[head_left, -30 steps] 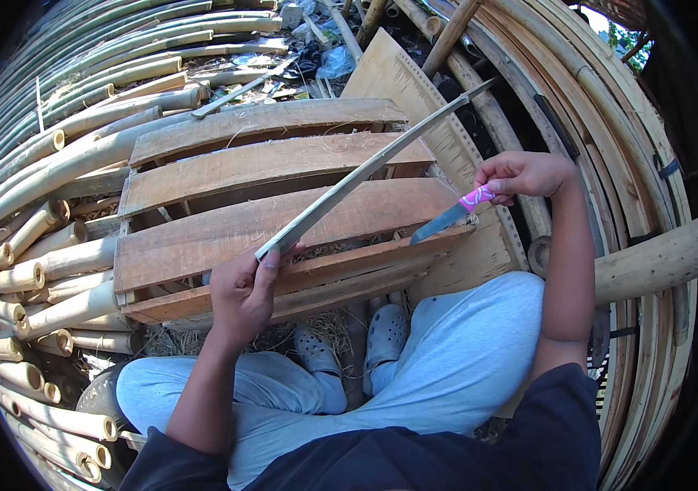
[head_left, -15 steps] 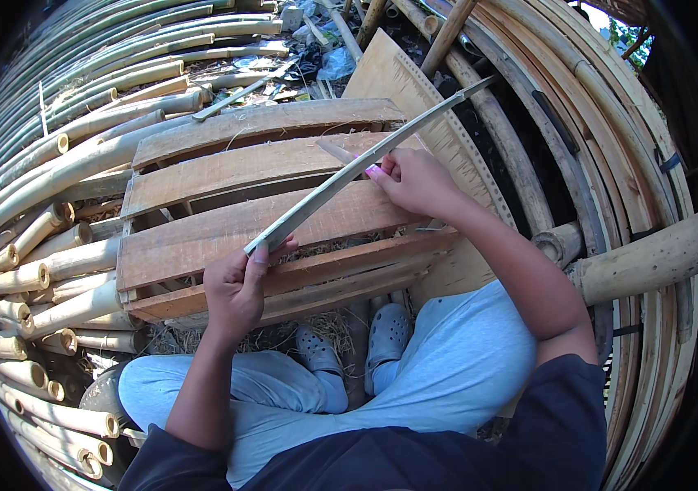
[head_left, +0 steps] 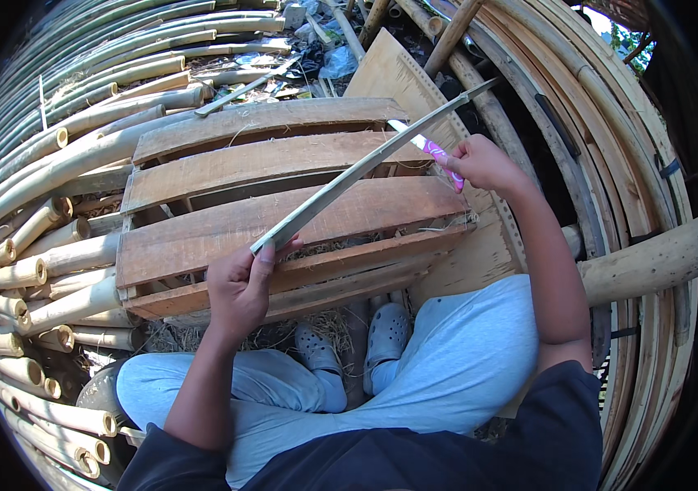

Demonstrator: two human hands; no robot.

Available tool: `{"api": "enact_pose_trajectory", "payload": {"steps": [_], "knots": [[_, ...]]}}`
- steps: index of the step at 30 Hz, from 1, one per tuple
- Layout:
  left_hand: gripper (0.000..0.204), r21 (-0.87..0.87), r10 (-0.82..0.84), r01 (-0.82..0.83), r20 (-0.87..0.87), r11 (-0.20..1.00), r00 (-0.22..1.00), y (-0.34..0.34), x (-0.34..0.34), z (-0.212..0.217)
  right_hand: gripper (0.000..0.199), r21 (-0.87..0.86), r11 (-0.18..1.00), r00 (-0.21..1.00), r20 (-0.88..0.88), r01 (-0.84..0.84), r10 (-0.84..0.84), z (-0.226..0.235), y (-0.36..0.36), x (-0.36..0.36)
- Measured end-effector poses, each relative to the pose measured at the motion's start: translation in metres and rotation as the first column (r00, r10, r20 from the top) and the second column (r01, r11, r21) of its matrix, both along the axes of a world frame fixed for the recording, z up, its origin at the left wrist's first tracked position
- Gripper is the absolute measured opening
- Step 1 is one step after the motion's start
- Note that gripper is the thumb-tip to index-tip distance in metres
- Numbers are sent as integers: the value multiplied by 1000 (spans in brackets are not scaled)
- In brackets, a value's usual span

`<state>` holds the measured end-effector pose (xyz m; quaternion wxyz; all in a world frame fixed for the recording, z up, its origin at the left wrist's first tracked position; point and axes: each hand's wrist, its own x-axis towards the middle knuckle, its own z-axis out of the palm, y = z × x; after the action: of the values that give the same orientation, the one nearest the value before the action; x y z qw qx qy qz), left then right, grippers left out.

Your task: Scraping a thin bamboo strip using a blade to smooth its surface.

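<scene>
My left hand (head_left: pixel 241 286) grips the near end of a long thin bamboo strip (head_left: pixel 349 180) that slants up to the right over a wooden slatted crate (head_left: pixel 201 237). My right hand (head_left: pixel 484 162) holds a knife with a pink handle (head_left: pixel 435 152). Its blade lies against the strip's upper part, near the crate's far right corner. The strip's far tip reaches past the crate toward curved bamboo poles.
Cut bamboo poles (head_left: pixel 46 270) are stacked at the left and across the back. Bent bamboo poles (head_left: pixel 611 123) curve along the right. A plywood board (head_left: pixel 398 74) lies under the crate. A thick log (head_left: pixel 652 262) sticks out at right. My feet in grey clogs (head_left: pixel 386 335) rest below the crate.
My right hand with the knife went left to the strip's middle, then slid up and right along the strip. My left hand kept its hold on the strip's near end.
</scene>
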<state>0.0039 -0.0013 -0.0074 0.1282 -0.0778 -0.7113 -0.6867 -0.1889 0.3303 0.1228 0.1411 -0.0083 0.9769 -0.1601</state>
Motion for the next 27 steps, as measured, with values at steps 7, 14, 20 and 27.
{"api": "enact_pose_trajectory", "payload": {"steps": [7,14,20,27], "knots": [[39,51,-25,26,-26,998,999,3,-1,5,37,211,957,980,37,-197,193,8,-8,11],[39,14,-22,22,-39,1000,999,3,-2,3,36,458,889,994,-109,28,25,20,24,-7],[40,-13,-18,18,-28,1000,999,2,-2,4,43,57,996,997,-37,-66,68,31,22,5],[32,80,17,-15,-20,997,1000,5,-1,4,39,44,981,981,56,-189,187,43,-21,43]]}}
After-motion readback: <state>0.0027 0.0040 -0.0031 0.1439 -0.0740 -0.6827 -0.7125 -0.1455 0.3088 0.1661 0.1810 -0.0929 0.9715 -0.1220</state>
